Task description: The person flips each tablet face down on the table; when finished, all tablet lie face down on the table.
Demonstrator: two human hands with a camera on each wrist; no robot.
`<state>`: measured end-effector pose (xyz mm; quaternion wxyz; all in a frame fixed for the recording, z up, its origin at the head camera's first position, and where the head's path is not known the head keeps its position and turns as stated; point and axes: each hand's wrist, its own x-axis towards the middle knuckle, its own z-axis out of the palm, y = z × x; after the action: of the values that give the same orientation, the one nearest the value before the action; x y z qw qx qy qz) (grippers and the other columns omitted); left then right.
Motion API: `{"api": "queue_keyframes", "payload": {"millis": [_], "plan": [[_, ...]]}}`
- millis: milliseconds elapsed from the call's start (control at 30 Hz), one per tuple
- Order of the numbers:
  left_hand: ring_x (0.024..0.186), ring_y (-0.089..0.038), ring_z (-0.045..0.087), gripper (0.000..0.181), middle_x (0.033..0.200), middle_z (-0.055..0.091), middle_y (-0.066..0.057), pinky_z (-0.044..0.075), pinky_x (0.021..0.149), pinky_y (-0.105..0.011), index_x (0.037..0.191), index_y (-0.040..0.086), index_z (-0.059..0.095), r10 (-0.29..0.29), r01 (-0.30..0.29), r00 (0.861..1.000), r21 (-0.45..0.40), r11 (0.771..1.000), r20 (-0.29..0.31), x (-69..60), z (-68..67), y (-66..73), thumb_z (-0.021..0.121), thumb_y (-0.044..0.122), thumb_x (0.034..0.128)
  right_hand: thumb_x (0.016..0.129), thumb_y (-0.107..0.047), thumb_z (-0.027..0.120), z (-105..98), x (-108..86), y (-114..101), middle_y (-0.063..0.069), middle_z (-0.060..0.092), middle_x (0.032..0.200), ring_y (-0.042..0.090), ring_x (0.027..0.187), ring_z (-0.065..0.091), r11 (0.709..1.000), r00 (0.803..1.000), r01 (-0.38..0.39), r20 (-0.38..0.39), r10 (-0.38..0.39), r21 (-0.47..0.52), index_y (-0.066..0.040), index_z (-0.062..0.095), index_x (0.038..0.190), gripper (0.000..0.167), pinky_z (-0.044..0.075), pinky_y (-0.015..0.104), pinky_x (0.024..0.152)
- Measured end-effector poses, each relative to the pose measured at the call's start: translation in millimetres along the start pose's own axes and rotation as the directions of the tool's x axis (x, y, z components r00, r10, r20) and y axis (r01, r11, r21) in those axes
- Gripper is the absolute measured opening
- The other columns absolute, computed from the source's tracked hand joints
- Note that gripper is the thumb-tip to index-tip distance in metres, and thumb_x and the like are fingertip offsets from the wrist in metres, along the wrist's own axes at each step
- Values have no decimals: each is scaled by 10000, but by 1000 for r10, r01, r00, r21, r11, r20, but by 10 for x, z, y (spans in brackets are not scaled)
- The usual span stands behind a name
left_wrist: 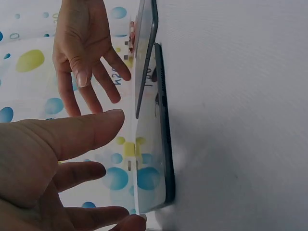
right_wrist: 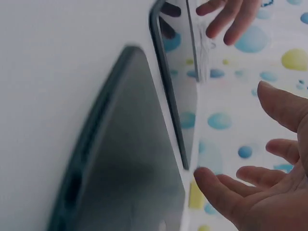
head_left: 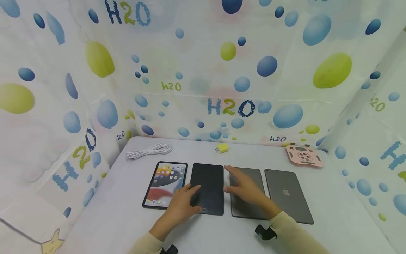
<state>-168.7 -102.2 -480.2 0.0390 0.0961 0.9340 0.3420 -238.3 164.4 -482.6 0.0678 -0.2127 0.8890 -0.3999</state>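
Four tablets lie side by side on the white table. The leftmost tablet [head_left: 165, 183] has its screen lit. Beside it is a dark-screened tablet [head_left: 209, 187], with the left hand [head_left: 182, 204] over its left edge, fingers spread. The right hand [head_left: 245, 188] spreads its fingers above a grey tablet [head_left: 250, 208], its fingertips pointing toward the dark-screened one. A grey tablet with an apple logo [head_left: 290, 197] lies at the right. In the left wrist view the left hand [left_wrist: 62, 168] holds nothing; in the right wrist view the right hand [right_wrist: 264, 187] is likewise empty.
Behind the tablets are a coiled white cable [head_left: 150, 150] at the left, a yellow plug adapter [head_left: 222, 147] near the middle and a pink device with buttons [head_left: 304, 156] at the right. A patterned curtain [head_left: 196, 70] surrounds the back and sides of the table.
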Motion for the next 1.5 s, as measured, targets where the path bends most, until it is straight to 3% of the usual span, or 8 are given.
{"api": "queue_keyframes", "payload": {"millis": [233, 433, 533, 733, 933, 1100, 1300, 1500], "plan": [[1291, -601, 453, 848, 1450, 480, -347, 412, 1013, -704, 1481, 128, 541, -34, 32, 998, 44, 999, 49, -15, 45, -61, 909, 216, 723, 928, -308, 757, 119, 50, -35, 75, 256, 1680, 434, 1438, 408, 992, 996, -59, 69, 51, 113, -235, 278, 1626, 849, 396, 682, 1060], [1320, -590, 418, 941, 1486, 441, -347, 402, 1007, -722, 1525, 165, 488, -68, 65, 993, 35, 997, 101, -1, 81, -103, 926, 235, 695, 937, -312, 740, 177, 93, -35, 141, 172, 1696, 459, 1456, 364, 991, 993, -31, 119, 16, 131, -241, 277, 1626, 833, 392, 675, 1068], [1288, -542, 441, 983, 1498, 422, -355, 431, 999, -682, 1535, 137, 466, -55, 47, 991, 67, 997, 120, 12, 97, -121, 938, 269, 683, 934, -325, 742, 220, 97, -54, 160, 137, 1700, 461, 1450, 372, 989, 992, -41, 121, 24, 144, -227, 284, 1624, 834, 404, 674, 1057], [1176, -426, 468, 1044, 1503, 416, -355, 497, 926, -580, 1551, 102, 432, -14, -6, 992, 157, 988, 128, 44, 132, -140, 941, 361, 677, 915, -294, 753, 331, 125, -57, 179, 96, 1702, 449, 1447, 380, 980, 996, -81, 38, 75, 182, -194, 308, 1616, 837, 375, 698, 1065], [1156, -436, 475, 1028, 1477, 426, -375, 535, 844, -554, 1549, 104, 433, 6, -31, 994, 230, 973, 109, 37, 158, -107, 923, 406, 697, 903, -227, 759, 390, 157, -82, 189, 70, 1702, 452, 1442, 387, 954, 989, -110, -65, 132, 278, -153, 368, 1589, 793, 437, 641, 1046], [1188, -491, 476, 926, 1450, 430, -406, 550, 821, -563, 1521, 174, 495, 28, -53, 994, 247, 968, 107, 34, 185, -100, 901, 417, 725, 924, -128, 741, 391, 159, -96, 203, 174, 1680, 451, 1366, 485, 936, 985, -61, -133, 114, 347, -118, 425, 1555, 706, 521, 549, 983], [1187, -497, 492, 817, 1469, 434, -377, 552, 799, -569, 1475, 191, 560, 31, -55, 994, 245, 968, 102, 36, 187, -88, 872, 439, 763, 935, -27, 684, 420, 132, -25, 150, 284, 1657, 431, 1321, 532, 915, 989, -18, -126, 75, 403, -131, 449, 1541, 658, 565, 429, 933], [1132, -407, 562, 733, 1432, 553, -231, 554, 839, -513, 1412, 113, 616, 101, -123, 991, 340, 932, 82, 42, 184, -7, 872, 375, 777, 936, -37, 685, 417, 96, -13, 133, 303, 1653, 400, 1324, 540, 903, 988, -24, -125, 86, 429, -161, 445, 1547, 668, 575, 389, 897]]}}
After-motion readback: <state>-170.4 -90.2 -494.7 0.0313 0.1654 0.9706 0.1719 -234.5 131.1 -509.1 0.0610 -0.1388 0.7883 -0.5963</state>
